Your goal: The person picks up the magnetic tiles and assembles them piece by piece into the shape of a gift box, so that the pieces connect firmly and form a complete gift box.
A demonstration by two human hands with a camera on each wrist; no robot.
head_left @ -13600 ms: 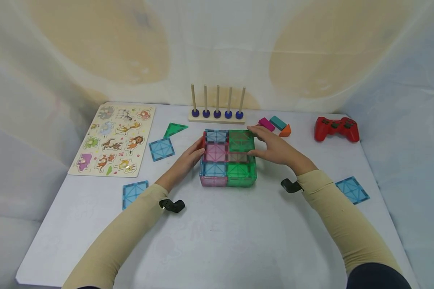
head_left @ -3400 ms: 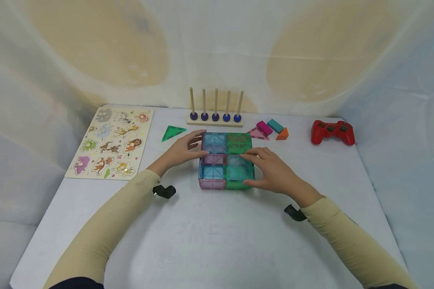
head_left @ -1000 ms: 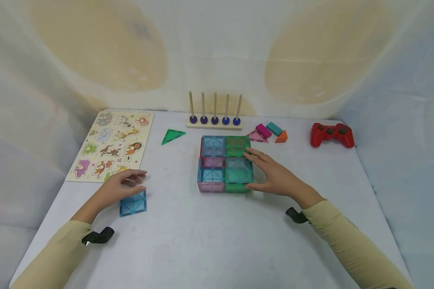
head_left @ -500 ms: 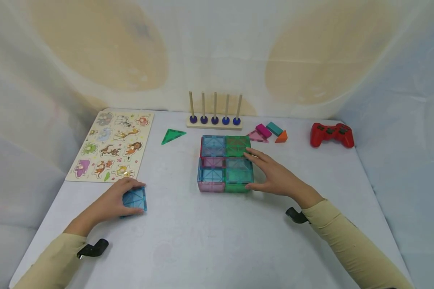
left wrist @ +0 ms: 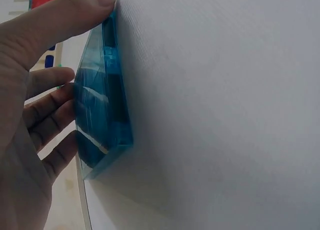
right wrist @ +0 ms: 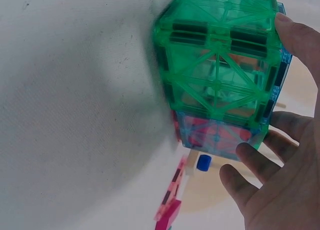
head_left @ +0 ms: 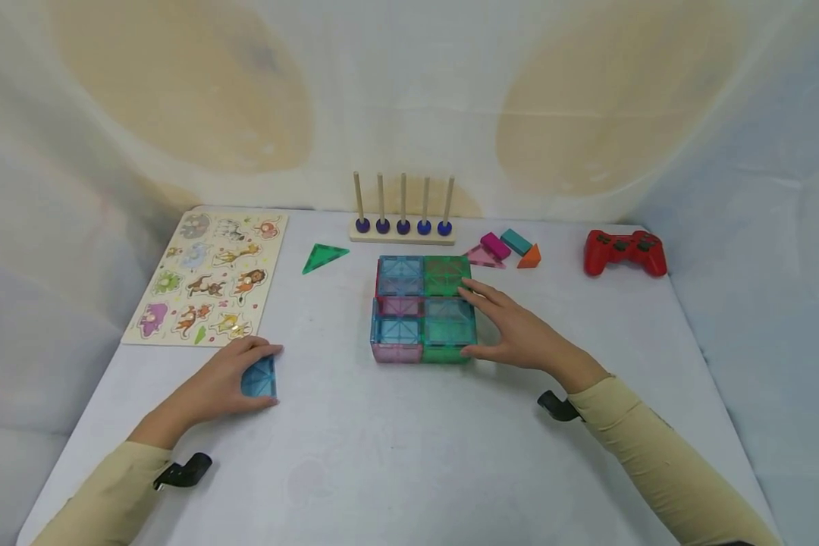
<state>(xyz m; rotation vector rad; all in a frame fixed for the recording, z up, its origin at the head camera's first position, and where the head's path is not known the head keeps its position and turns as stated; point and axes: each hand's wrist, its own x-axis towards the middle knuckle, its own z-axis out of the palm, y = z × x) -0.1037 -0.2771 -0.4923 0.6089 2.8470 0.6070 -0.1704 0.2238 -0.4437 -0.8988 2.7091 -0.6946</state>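
Observation:
A box built of clear magnetic tiles [head_left: 447, 353] in blue, green and pink stands mid-table. Three of its four top squares are covered; the front left one looks uncovered. On the left, my left hand [head_left: 213, 385] pinches a blue square magnetic tile [head_left: 262, 378] between thumb and fingers across opposite edges. The left wrist view shows this tile [left wrist: 92, 102] edge-on near the tabletop. My right hand [head_left: 524, 327] touches the box's right side with thumb and fingers spread and loosely bent. In the right wrist view the thumb tip [right wrist: 284, 22] rests at a box edge.
An animal puzzle board [head_left: 208, 277] lies back left, near a green triangle tile [head_left: 324, 257]. Behind the box stands a peg stand [head_left: 401, 236] with blue beads. A pink triangle tile [head_left: 484, 258], small coloured blocks [head_left: 516, 241] and a red game controller [head_left: 624, 252] lie right.
Blue squares from the table now cover the box's back left and front right. My left hand has left the box and taken hold of the blue tile; my right hand stays at the box.

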